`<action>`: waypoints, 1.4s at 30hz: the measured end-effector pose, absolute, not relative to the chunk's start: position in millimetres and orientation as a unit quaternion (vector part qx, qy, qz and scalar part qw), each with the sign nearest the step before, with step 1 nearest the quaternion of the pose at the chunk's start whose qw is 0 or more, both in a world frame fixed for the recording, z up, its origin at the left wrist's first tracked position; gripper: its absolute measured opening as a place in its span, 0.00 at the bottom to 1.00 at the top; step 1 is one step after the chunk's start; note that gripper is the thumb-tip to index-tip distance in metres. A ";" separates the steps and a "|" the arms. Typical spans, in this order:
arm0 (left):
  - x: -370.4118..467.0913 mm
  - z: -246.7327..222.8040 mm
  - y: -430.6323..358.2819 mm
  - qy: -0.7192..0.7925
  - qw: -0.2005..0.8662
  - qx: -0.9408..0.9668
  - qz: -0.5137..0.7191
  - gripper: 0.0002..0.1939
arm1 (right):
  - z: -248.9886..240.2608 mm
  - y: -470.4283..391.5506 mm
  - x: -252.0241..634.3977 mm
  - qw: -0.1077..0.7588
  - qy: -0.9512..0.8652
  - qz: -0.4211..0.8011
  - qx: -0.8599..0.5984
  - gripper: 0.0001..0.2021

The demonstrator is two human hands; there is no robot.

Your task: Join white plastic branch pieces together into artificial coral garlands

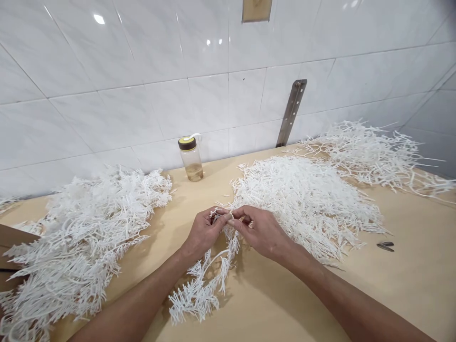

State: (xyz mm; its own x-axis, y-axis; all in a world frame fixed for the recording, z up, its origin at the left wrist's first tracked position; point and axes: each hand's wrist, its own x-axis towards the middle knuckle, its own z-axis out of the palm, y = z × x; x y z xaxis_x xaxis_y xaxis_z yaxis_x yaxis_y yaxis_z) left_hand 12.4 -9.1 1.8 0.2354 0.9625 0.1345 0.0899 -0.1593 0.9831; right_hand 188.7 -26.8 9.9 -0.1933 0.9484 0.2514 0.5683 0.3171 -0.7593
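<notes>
My left hand (210, 230) is closed on the upper end of a white branched strand (199, 289), whose frilled lower part hangs down onto the table between my forearms. Close beside it, my right hand (258, 230) pinches at the same end, its thumb and fingertips meeting those of the left. The small part between the fingertips is mostly hidden. Just beyond my right hand lies a wide pile of short white pieces (302, 199). To the left is a big heap of frilled white strands (89, 232).
A bottle (192, 161) with a dark and yellow lid stands near the tiled wall. Bare white branches (374, 152) lie at the back right. A small dark metal object (385, 246) rests on the table (420, 280). A metal bracket (292, 113) is against the wall.
</notes>
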 end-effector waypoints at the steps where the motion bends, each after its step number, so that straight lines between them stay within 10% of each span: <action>1: 12.5 0.6 -8.6 0.424 0.480 0.623 0.449 0.16 | 8.8 -27.8 186.5 0.366 -0.724 0.263 -0.521 0.10; 11: 8.9 -6.0 -7.8 0.458 0.386 0.666 0.445 0.12 | 2.2 -27.0 185.6 0.389 -0.731 0.222 -0.515 0.07; 23: 14.9 10.0 -16.2 0.442 0.587 0.531 0.422 0.21 | 9.0 -36.7 181.0 0.461 -0.749 0.132 -0.457 0.07; 37: 13.7 20.5 -17.2 0.444 0.561 0.593 0.370 0.21 | 10.2 -21.8 192.5 0.384 -0.789 0.005 -0.480 0.10; 42: 12.1 23.6 -17.8 0.438 0.570 0.578 0.386 0.21 | 20.5 -1.9 229.0 0.476 -0.652 -0.048 -0.589 0.07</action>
